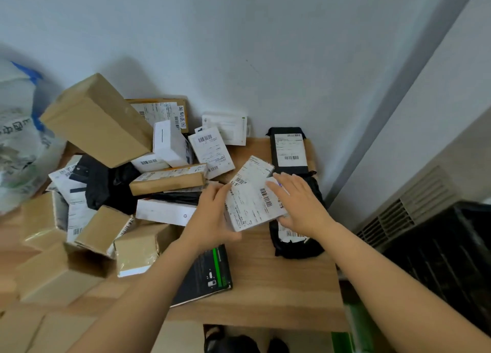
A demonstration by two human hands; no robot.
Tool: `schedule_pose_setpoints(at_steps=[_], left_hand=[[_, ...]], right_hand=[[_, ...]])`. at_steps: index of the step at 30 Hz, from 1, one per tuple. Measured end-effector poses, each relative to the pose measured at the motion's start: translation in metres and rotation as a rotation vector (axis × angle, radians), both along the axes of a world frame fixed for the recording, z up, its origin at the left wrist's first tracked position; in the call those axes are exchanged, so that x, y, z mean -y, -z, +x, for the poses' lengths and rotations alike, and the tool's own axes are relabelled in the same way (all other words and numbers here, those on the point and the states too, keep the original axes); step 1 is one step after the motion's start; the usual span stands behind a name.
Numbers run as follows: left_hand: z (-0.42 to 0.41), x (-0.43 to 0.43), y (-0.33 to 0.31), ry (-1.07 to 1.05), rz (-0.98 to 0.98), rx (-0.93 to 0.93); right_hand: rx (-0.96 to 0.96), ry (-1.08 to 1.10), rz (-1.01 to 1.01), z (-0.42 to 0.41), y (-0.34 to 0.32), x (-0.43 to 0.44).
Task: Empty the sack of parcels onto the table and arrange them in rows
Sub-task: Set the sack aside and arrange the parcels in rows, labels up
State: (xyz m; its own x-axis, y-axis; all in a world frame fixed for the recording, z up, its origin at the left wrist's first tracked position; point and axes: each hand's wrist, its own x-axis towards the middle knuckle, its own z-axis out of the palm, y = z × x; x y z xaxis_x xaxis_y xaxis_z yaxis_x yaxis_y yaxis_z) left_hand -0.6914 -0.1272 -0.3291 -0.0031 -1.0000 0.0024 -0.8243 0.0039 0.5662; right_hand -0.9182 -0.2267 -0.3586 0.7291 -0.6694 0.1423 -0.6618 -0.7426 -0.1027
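My left hand [212, 214] grips the white parcel [249, 201] by its left edge; my right hand [300, 204] lies flat on it. Over the table [279, 286], it points longways at the wall, beside the black parcel [291, 146].

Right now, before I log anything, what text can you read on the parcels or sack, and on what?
"延期退回", handwritten, my best reading: on the label of the brown box by the wall.
On the white parcel: barcodes; print too small.
On the black mailer: label too small.
On the sack: large print, blurred.
On the dark green-striped box: unreadable.
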Motion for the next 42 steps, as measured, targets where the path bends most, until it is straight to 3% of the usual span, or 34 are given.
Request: schedule_pose_setpoints(at_steps=[5, 8, 11, 20, 27, 34, 42], left_hand=[[-0.001, -0.017, -0.004, 0.118, -0.046, 0.051], [-0.001, -0.021, -0.003, 0.154, -0.030, 0.059], [0.000, -0.023, 0.005, 0.166, -0.088, 0.184], [0.015, -0.025, 0.017, -0.031, -0.270, 0.396], [0.060, -0.018, 0.028, 0.056, -0.250, 0.444], [0.100, -0.011, 0.030, 0.200, -0.243, 0.407], [0.119, -0.007, 0.036, 0.293, -0.186, 0.361]], right_hand=[[-0.162, -0.020, 0.087, -0.017, -0.007, 0.001], [-0.092, -0.046, 0.117, -0.022, -0.009, -0.005], [0.003, -0.016, 0.125, -0.021, -0.009, -0.016], [0.153, 0.396, 0.268, -0.006, 0.006, -0.066], [0.151, 0.668, 0.339, 0.019, 0.020, -0.111], [0.140, 0.885, 0.246, 0.056, 0.032, -0.155], [0.043, 1.118, 0.306, 0.110, 0.042, -0.148]])
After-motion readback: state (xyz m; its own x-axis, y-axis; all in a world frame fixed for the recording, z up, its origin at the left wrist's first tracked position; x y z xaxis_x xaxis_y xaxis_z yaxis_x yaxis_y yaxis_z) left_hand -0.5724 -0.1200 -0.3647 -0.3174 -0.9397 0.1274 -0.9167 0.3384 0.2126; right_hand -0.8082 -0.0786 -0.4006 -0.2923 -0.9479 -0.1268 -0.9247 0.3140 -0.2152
